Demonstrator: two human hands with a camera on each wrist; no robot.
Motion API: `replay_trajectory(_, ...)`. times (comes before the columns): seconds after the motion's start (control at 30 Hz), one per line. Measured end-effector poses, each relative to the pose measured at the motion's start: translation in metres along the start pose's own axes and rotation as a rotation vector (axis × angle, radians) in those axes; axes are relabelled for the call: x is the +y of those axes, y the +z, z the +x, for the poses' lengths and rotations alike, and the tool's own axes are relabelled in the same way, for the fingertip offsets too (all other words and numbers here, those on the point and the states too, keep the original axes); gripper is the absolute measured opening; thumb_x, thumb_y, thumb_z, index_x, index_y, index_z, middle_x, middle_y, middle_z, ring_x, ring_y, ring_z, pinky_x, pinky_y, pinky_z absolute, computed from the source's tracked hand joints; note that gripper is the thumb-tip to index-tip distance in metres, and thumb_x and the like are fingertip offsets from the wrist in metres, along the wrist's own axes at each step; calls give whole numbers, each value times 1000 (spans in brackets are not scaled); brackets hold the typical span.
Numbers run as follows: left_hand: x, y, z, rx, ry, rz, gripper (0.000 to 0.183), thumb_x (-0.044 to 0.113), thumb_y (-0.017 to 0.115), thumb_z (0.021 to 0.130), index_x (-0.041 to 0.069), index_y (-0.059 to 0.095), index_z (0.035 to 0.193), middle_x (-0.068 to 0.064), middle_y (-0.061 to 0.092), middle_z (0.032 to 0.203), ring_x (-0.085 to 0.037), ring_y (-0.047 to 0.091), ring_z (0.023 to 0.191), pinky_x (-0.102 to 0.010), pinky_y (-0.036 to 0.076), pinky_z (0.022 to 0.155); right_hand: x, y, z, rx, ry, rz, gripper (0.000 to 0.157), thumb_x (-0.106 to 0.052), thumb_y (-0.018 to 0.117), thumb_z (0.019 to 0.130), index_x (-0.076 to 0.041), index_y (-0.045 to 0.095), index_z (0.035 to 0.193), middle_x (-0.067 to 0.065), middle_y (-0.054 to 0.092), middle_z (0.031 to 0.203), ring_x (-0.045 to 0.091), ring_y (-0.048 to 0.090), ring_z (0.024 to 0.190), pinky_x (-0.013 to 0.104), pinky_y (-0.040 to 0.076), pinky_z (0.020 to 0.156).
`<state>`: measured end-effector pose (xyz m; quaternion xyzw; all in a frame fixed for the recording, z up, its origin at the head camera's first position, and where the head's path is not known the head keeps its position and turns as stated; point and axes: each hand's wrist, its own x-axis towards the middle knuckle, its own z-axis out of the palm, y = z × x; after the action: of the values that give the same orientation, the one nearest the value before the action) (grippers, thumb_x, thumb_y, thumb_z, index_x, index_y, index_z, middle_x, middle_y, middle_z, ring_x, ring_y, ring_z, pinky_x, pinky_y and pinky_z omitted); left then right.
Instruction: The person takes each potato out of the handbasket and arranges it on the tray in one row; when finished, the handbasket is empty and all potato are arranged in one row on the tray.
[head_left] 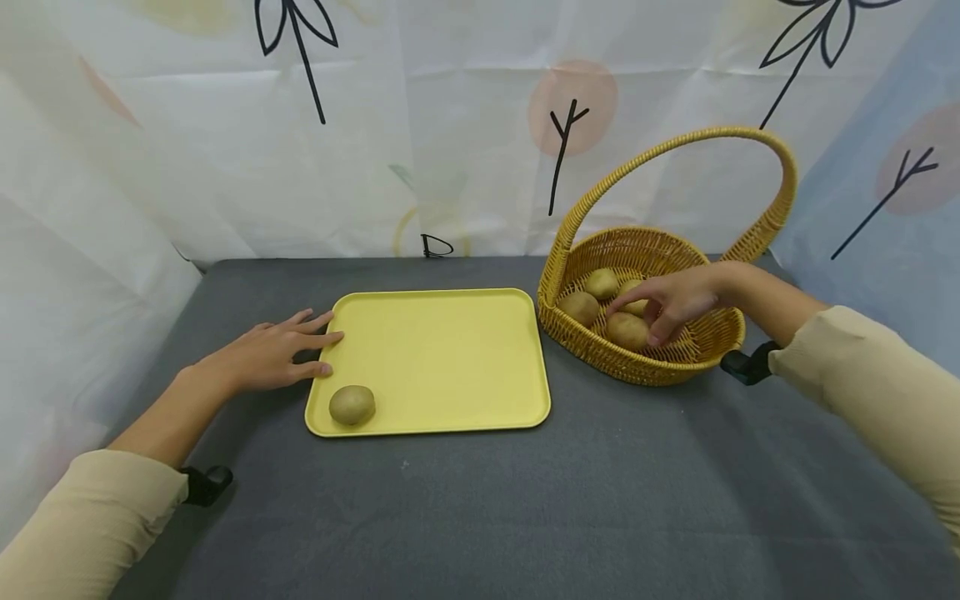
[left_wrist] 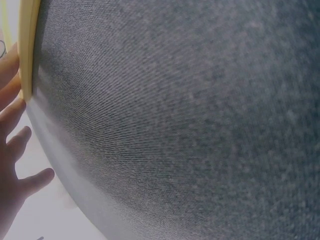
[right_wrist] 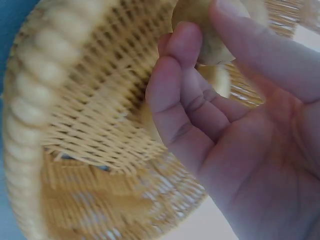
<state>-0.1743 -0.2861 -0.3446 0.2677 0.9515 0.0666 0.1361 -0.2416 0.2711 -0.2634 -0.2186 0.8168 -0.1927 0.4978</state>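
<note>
In the head view, a yellow tray (head_left: 442, 358) lies left of centre with one potato (head_left: 352, 406) near its front left corner. My left hand (head_left: 270, 354), fingers spread and fairly straight, rests on the tray's left edge. To the right stands a wicker basket (head_left: 592, 348) with a tall handle. Inside it, my right hand (head_left: 678, 300) pinches a potato (head_left: 627, 332) between thumb and fingers; the right wrist view shows the thumb lying against that potato (right_wrist: 206, 27). More potatoes sit around it, one at the left (head_left: 579, 308), one at the back (head_left: 602, 284), another partly covered by the hand.
A dark grey cloth (head_left: 480, 508) covers the table. The basket handle (head_left: 675, 143) arches above and behind my right hand. White printed fabric (head_left: 450, 133) hangs behind the table and down both sides.
</note>
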Motion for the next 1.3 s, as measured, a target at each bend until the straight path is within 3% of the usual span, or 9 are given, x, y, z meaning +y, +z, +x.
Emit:
replay_trajectory(0.13, 0, 0, 0, -2, 5, -6, 65, 52, 58, 98, 13, 48, 149, -20, 26, 161, -48, 19, 146, -75, 25, 101, -8, 0, -11, 54, -36, -31, 74, -14, 66, 97, -10, 25, 158, 12, 62, 101, 23, 60, 94, 40, 52, 83)
replay_trajectory(0.3, 0, 0, 0, -5, 2, 1, 65, 51, 58, 98, 13, 48, 149, -20, 26, 161, -48, 18, 146, -74, 25, 102, -28, 4, -22, 83, -120, -69, 74, -15, 66, 97, -10, 25, 158, 11, 61, 103, 26, 59, 96, 38, 52, 81)
replay_trajectory(0.6, 1, 0, -1, -5, 0, -2, 65, 51, 57, 98, 12, 48, 150, -20, 25, 161, -48, 19, 146, -75, 25, 101, -75, 23, -14, 122, -271, -107, 70, -21, 69, 97, -11, 30, 154, 8, 62, 101, 30, 61, 91, 36, 52, 81)
replay_trajectory(0.77, 0, 0, 0, -7, 2, -1, 66, 52, 57, 98, 12, 48, 150, -20, 26, 161, -48, 19, 146, -75, 25, 101, -99, 38, 10, 178, -394, -84, 69, -20, 71, 95, -10, 33, 152, 8, 66, 98, 29, 64, 84, 35, 52, 77)
replay_trajectory(0.93, 1, -1, 0, -4, 2, 4, 66, 52, 57, 98, 13, 49, 149, -20, 26, 161, -48, 19, 146, -75, 25, 101, -117, 59, 45, 223, -493, -33, 65, -16, 70, 95, -2, 34, 147, 7, 69, 95, 20, 61, 72, 34, 50, 70)
replay_trajectory(1.17, 1, -1, 1, -15, -9, 4, 67, 53, 57, 97, 13, 48, 150, -20, 25, 161, -50, 19, 145, -76, 25, 101, -135, 89, 96, 277, -508, -7, 61, -16, 70, 95, -4, 36, 145, 5, 70, 92, 39, 64, 74, 28, 49, 64)
replay_trajectory(1.3, 0, 0, 2, -18, -15, 1, 67, 54, 57, 97, 14, 48, 150, -21, 24, 161, -50, 18, 145, -77, 24, 101, -147, 104, 119, 300, -504, 17, 62, -17, 71, 95, -4, 36, 144, 4, 70, 92, 35, 67, 73, 27, 50, 65)
